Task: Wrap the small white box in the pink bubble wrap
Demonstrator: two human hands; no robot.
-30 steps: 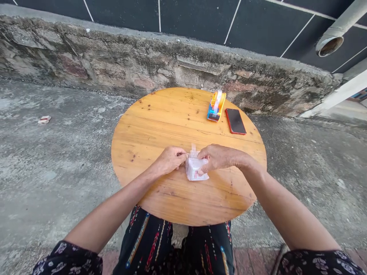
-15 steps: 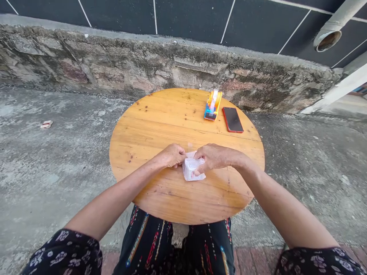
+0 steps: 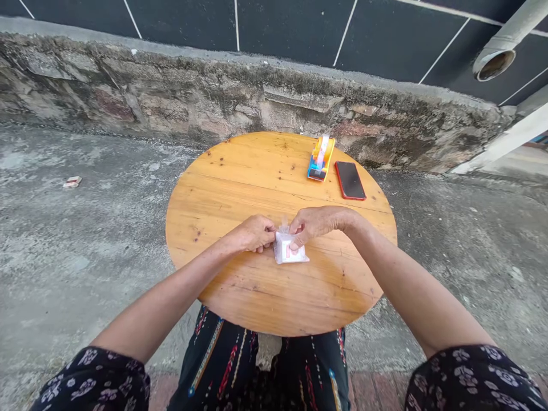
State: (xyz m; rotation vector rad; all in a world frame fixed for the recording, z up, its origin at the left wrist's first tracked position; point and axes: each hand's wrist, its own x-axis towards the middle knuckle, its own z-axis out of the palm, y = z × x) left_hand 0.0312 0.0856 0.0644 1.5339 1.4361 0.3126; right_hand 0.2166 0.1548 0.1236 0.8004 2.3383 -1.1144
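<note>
A small white box with red print, wrapped in translucent plastic that looks like bubble wrap [image 3: 282,255], sits near the middle of the round wooden table [image 3: 240,200]. My right hand [image 3: 314,224] grips the wrapped box from above and the right, thumb pressed on its printed face. At its left edge, my left hand [image 3: 259,233] is closed, its fingertips pinching the plastic wrap; the exact grip is partly hidden. A pale strip, apparently clear tape [image 3: 284,220], sticks up just behind the box.
Toward the table's back stands a yellow and blue tape dispenser [image 3: 321,158] with a roll in it. A phone in a red case [image 3: 350,180] lies to its right. A stone wall base [image 3: 214,103] runs close behind the table. A small crumpled packet [image 3: 72,181] lies on the concrete.
The wrapped box has tipped, so its red-printed face now shows more toward me. My right hand has shifted slightly with it. My left hand remains at the left edge.
</note>
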